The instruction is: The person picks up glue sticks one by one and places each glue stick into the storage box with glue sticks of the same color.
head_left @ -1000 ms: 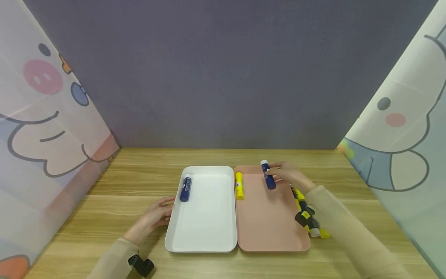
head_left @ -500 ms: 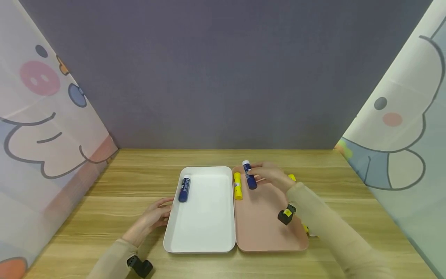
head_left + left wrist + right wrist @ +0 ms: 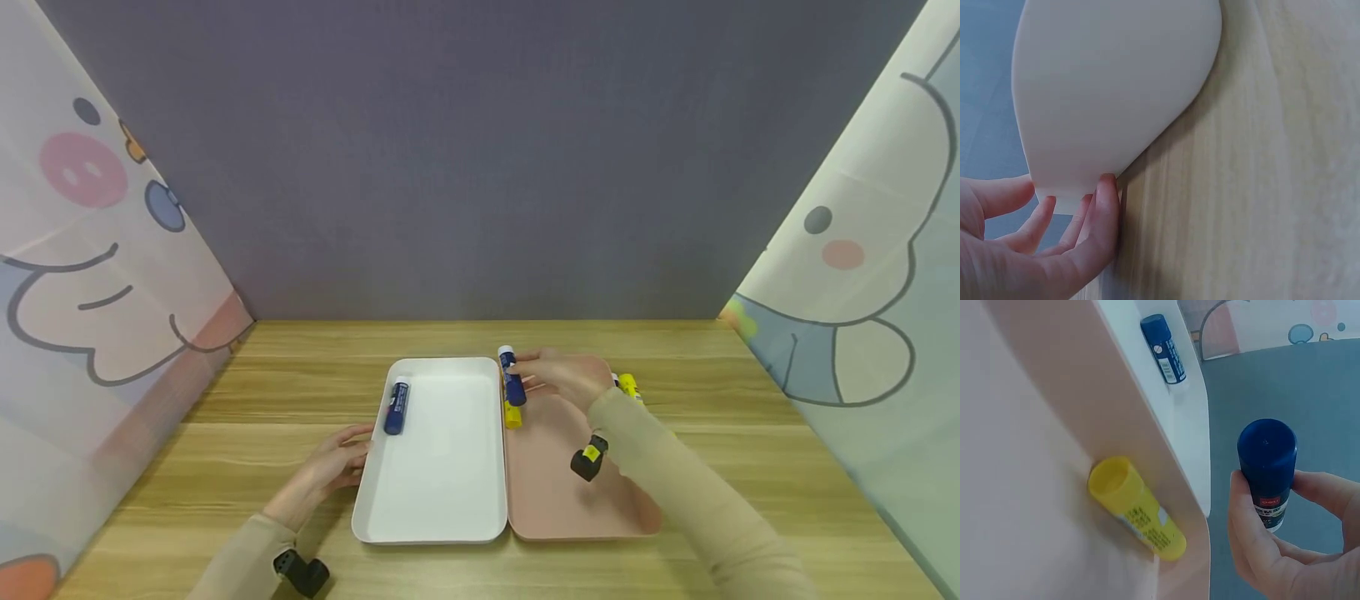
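Note:
My right hand (image 3: 558,375) pinches a navy-blue glue stick (image 3: 512,379) with a white end, raised over the far left of the pink tray (image 3: 577,508). In the right wrist view its blue end (image 3: 1266,450) faces the camera. A yellow glue stick (image 3: 1138,509) lies along that tray's left wall, partly covered in the head view. Another blue glue stick (image 3: 397,408) lies by the left wall of the white tray (image 3: 435,483). My left hand (image 3: 326,467) touches the white tray's left outer wall, its fingertips (image 3: 1107,184) against the side.
Both trays stand side by side on the wooden table (image 3: 300,383). Yellow glue sticks (image 3: 630,386) show right of the pink tray, partly hidden by the right sleeve (image 3: 667,458). A grey panel (image 3: 480,167) stands behind, with cartoon-printed sheets (image 3: 840,275) at both sides.
My right hand has carried the blue glue stick leftward across the pink tray, to over the yellow glue stick. The left hand stays at the white tray's side.

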